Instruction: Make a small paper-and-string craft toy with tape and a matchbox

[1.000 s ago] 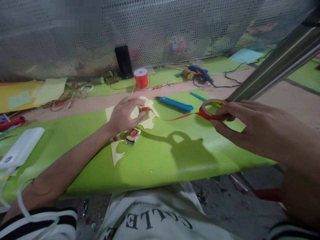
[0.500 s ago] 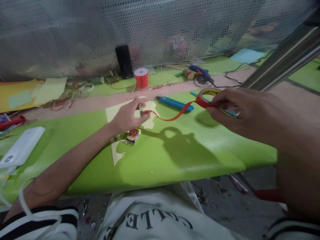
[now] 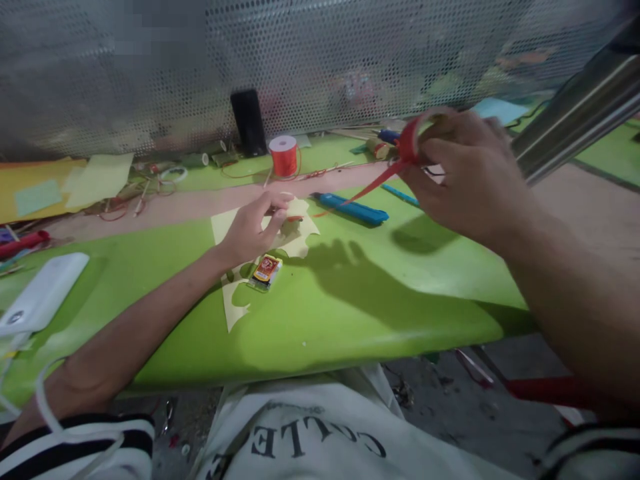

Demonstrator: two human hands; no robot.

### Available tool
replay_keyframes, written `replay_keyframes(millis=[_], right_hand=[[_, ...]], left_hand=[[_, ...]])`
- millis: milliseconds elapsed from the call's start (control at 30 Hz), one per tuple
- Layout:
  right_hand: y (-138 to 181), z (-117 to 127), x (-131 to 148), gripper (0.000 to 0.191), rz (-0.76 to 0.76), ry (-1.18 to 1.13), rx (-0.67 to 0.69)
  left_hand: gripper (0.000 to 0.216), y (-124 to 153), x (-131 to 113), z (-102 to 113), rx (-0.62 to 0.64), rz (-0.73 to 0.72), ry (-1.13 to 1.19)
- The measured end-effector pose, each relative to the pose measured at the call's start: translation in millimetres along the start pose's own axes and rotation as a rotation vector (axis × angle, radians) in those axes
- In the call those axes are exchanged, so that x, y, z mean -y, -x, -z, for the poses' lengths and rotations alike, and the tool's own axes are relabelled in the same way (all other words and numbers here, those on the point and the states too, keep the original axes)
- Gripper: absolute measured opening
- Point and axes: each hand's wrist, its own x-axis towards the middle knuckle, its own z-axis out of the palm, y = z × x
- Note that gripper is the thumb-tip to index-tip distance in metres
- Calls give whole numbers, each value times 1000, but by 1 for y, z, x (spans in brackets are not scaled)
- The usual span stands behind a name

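My right hand (image 3: 463, 167) grips a roll of narrow red tape (image 3: 409, 141), held up above the table at the right. From the roll a red strip (image 3: 377, 181) runs down and leftward toward my left hand (image 3: 260, 223). The thumb and fingers of that hand are pinched together at the strip's free end, low over cut cream paper (image 3: 303, 233). Just below the left hand lies a small clear box with a red and yellow label (image 3: 267, 268). A blue utility knife (image 3: 353, 209) rests beneath the strip, between the hands.
Along the back stand a spool of red cord (image 3: 283, 160) and a black phone (image 3: 249, 123), before a perforated metal panel (image 3: 320, 60). A white power bank (image 3: 47, 290) with a cable lies left. A metal post (image 3: 580, 113) slants at the right.
My right hand has risen and moved back with the tape roll, and the strip that sagged between the hands is now straighter. My left hand stays almost in place.
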Motion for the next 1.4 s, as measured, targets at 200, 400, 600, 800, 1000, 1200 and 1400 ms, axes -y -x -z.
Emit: replay_keyframes(millis=[200, 400, 600, 800, 1000, 1200, 1400], right_hand=[[48, 36, 8, 43, 133, 168, -37], [83, 46, 32, 38, 248, 153, 26], [95, 56, 45, 33, 311, -30, 173], [83, 59, 49, 33, 347, -49, 150], [49, 56, 52, 36, 359, 117, 27], [27, 53, 58, 41, 386, 192, -91], [11, 53, 61, 40, 372, 86, -137]], left_hand=[[21, 1, 2, -5, -9, 22, -17], [22, 1, -2, -6, -9, 38, -56], [22, 0, -3, -6, -5, 48, -61], [23, 1, -3, -6, -5, 85, -4], [28, 0, -6, -3, -26, -15, -108], [29, 0, -5, -2, -7, -38, -122], [25, 1, -16, 1, -67, -149, -288]])
